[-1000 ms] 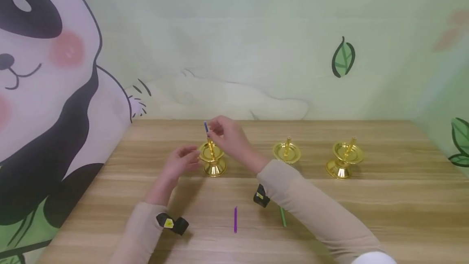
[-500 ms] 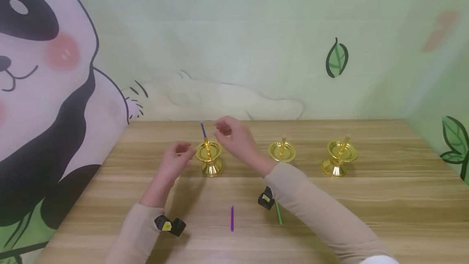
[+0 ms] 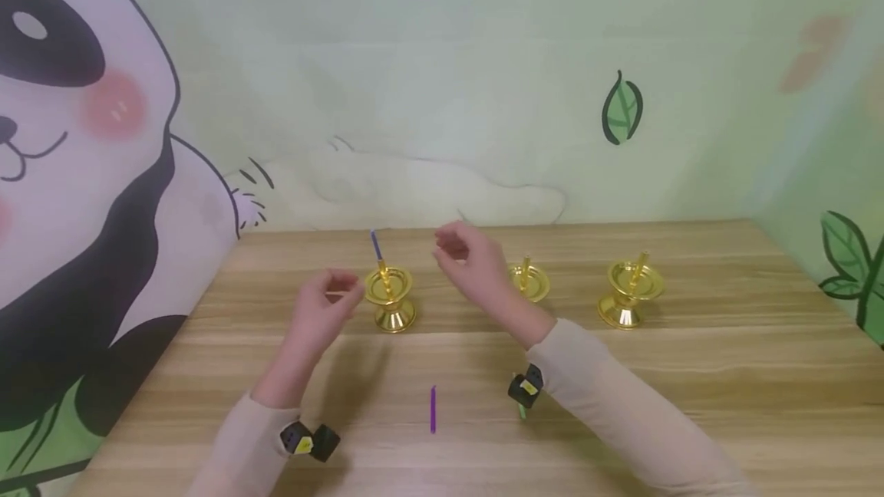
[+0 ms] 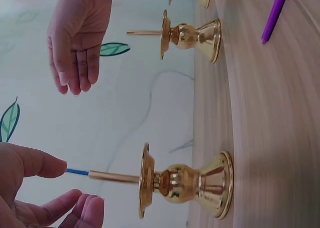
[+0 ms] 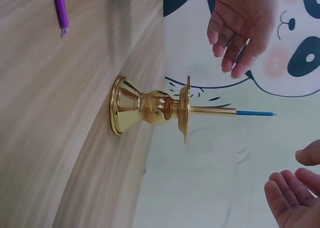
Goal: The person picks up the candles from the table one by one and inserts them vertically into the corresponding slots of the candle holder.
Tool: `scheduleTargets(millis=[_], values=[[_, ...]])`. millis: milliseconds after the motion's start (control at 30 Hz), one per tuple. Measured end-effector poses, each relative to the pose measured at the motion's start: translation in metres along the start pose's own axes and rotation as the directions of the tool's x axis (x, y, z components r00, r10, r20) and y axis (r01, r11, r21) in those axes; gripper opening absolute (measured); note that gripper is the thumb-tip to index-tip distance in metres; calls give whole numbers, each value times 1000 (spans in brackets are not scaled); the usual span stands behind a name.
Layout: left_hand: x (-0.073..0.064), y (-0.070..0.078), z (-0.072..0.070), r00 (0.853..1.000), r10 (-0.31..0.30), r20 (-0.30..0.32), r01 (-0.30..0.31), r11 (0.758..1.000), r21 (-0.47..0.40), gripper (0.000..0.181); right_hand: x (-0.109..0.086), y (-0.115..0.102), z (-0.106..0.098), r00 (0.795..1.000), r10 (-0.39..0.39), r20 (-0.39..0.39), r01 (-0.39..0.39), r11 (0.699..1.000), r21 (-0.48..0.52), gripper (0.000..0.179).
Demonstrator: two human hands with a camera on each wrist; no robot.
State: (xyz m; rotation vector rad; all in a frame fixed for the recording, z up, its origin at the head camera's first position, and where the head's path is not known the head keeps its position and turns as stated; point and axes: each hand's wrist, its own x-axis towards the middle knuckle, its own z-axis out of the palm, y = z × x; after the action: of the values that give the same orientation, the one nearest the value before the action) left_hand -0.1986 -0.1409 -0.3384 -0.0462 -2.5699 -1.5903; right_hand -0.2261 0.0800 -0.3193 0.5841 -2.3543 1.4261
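Note:
A blue candle (image 5: 255, 113) stands in the tube of the leftmost gold candle holder (image 3: 395, 317), leaning slightly left in the head view. My left hand (image 3: 323, 313) is close to the left of that holder's dish, fingers loosely bent and holding nothing. My right hand (image 3: 473, 263) hovers to the right of the same holder, fingers relaxed around bare air. In the right wrist view, open space shows between the candle and both hands. A second gold candle holder (image 4: 187, 36), its tube without a candle, is partly hidden behind my right hand and forearm in the head view.
A third gold candle holder (image 3: 625, 305) stands farther right. Nearer me, a purple candle (image 3: 433, 409) lies on the wooden table (image 3: 387, 459). A green candle (image 3: 522, 411) lies to its right, mostly covered by the right wrist camera (image 3: 526, 387).
My right hand has let go of the blue candle and moved right, leaving it standing in the holder. My left hand has drawn slightly back. The head view has shifted a little.

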Motion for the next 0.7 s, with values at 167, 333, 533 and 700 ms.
scheduleTargets(millis=[167,333,533,700], values=[[-7,3,8,998,55,33,-57,996,67,26,-9,1,-11,999,28,-25,-28,1000,-1,24],[-13,6,13,992,101,81,-112,984,140,24,-19,1,-23,996,58,-62,-58,998,7,24],[-18,10,22,978,142,156,-171,965,199,22,-28,5,-40,985,133,-107,-132,991,21,26],[-23,9,29,965,152,212,-204,947,250,20,-34,11,-50,974,187,-127,-180,982,65,27]])
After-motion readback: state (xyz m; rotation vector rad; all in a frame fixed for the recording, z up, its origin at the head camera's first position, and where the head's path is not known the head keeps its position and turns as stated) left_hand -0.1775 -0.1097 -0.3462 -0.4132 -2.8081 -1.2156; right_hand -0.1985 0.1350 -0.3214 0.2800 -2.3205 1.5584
